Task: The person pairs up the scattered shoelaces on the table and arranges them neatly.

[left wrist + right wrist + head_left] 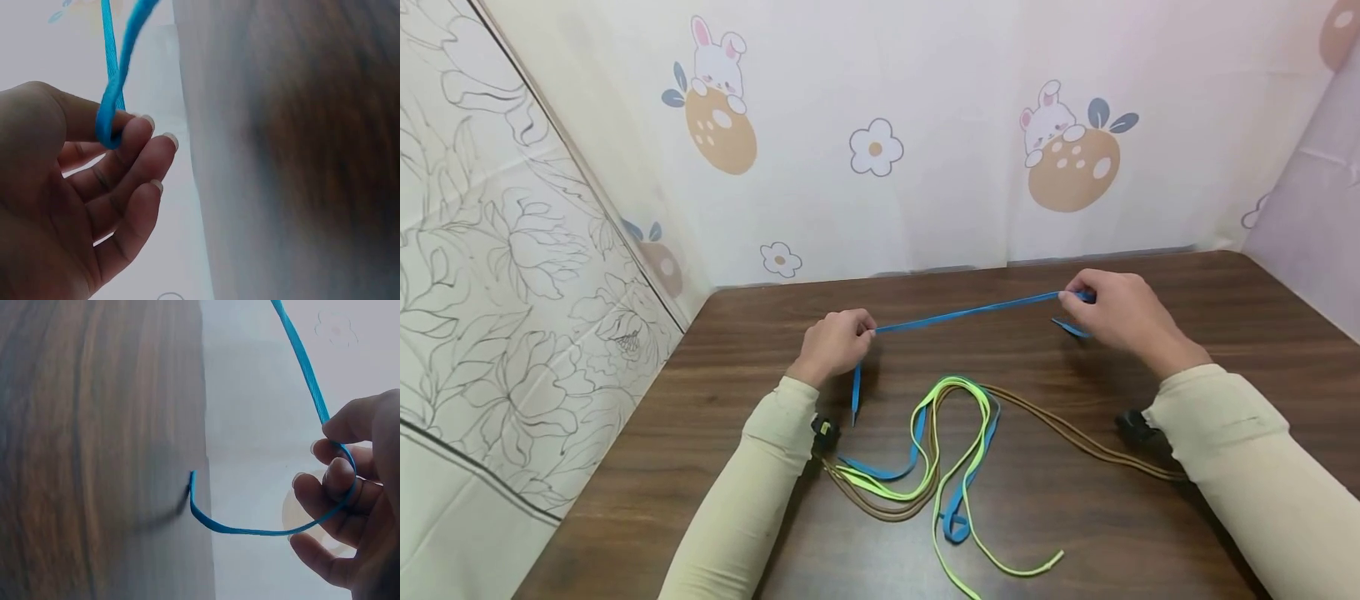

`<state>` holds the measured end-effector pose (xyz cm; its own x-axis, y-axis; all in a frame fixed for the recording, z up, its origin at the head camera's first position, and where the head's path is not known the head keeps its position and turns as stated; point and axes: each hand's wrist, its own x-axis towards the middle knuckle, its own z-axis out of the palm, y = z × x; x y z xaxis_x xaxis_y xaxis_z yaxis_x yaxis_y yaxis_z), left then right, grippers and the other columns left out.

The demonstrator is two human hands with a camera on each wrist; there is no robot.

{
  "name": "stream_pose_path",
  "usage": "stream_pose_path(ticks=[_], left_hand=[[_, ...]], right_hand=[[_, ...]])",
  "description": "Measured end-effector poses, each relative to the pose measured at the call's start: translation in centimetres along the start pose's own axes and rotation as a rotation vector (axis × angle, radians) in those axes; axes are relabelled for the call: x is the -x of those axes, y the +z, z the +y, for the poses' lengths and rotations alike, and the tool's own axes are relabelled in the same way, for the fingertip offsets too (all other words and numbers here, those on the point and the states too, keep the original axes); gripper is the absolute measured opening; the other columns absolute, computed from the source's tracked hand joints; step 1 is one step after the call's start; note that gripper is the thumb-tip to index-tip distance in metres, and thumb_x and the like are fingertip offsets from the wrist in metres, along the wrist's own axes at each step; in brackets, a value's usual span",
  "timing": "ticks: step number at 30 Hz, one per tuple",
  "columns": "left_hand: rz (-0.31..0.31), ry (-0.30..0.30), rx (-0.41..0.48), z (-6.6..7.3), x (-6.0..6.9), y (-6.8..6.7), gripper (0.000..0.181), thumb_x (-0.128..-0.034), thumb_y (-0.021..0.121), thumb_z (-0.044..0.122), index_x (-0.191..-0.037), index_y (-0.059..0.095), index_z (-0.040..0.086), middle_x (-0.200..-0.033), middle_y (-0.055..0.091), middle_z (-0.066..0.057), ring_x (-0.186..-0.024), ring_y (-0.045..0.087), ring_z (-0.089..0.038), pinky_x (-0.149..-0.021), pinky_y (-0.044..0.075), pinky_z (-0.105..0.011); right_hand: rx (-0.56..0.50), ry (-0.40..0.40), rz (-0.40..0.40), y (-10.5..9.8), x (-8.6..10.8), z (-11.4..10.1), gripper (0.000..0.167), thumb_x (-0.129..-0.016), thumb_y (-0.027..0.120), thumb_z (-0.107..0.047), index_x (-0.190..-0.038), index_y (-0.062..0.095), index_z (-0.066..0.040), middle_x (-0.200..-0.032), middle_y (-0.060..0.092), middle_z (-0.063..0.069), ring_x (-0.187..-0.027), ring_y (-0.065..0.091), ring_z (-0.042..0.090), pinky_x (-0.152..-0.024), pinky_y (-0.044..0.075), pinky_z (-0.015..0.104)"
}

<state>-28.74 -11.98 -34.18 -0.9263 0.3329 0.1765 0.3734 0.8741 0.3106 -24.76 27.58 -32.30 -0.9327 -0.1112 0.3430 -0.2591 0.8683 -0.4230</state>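
Note:
A blue shoelace [966, 312] stretches nearly straight above the far part of the table between both hands. My left hand [837, 343] pinches it between thumb and forefinger, and a short tipped end hangs below. In the left wrist view the lace [111, 103] bends round at the fingertips. Higher and farther right, my right hand [1116, 312] pinches the other stretch. There the loose end [250, 532] curves away under the fingers, as the right wrist view shows. Nearer me lie a yellow-green lace [982, 417], a brown lace [1075, 442] and another blue lace [955, 525], looped together.
The laces lie on a dark brown wooden table [700, 500]. Behind it stands a wall [955, 208] covered with rabbit and flower prints. A panel with line-drawn flowers [512, 250] borders the left side. Dark wrist devices [824, 433] sit below both forearms.

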Motion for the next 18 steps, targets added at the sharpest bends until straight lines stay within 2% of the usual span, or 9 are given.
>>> stream_pose_path(ticks=[4, 10, 18], left_hand=[[0.011, -0.017, 0.014, -0.2, -0.1, -0.3, 0.015, -0.0999, 0.06, 0.026, -0.106, 0.072, 0.019, -0.096, 0.071, 0.005, -0.078, 0.064, -0.014, -0.066, 0.051, -0.039], [-0.004, -0.027, 0.041, -0.6, -0.1, -0.7, 0.016, -0.1007, 0.059, 0.025, -0.107, 0.072, 0.018, -0.096, 0.07, 0.004, -0.077, 0.063, -0.014, -0.066, 0.051, -0.038], [0.009, -0.068, 0.069, -0.8, -0.4, -0.7, 0.016, -0.1005, 0.059, 0.028, -0.105, 0.072, 0.019, -0.091, 0.069, 0.006, -0.076, 0.062, -0.013, -0.067, 0.05, -0.039]], right_hand=[[-0.061, 0.045, 0.005, -0.3, -0.1, 0.4, 0.033, -0.101, 0.058, -0.036, -0.099, 0.07, -0.005, -0.079, 0.063, 0.005, -0.071, 0.05, 0.025, -0.062, 0.04, 0.039], [-0.224, 0.153, 0.012, -1.0, -0.2, 0.8, 0.044, -0.099, 0.058, -0.047, -0.095, 0.069, -0.005, -0.081, 0.067, 0.011, -0.078, 0.057, 0.026, -0.063, 0.042, 0.04], [-0.267, 0.225, -0.001, -0.8, -0.1, 1.6, 0.051, -0.097, 0.057, -0.055, -0.097, 0.068, -0.005, -0.085, 0.07, 0.01, -0.087, 0.059, 0.024, -0.067, 0.044, 0.039]])
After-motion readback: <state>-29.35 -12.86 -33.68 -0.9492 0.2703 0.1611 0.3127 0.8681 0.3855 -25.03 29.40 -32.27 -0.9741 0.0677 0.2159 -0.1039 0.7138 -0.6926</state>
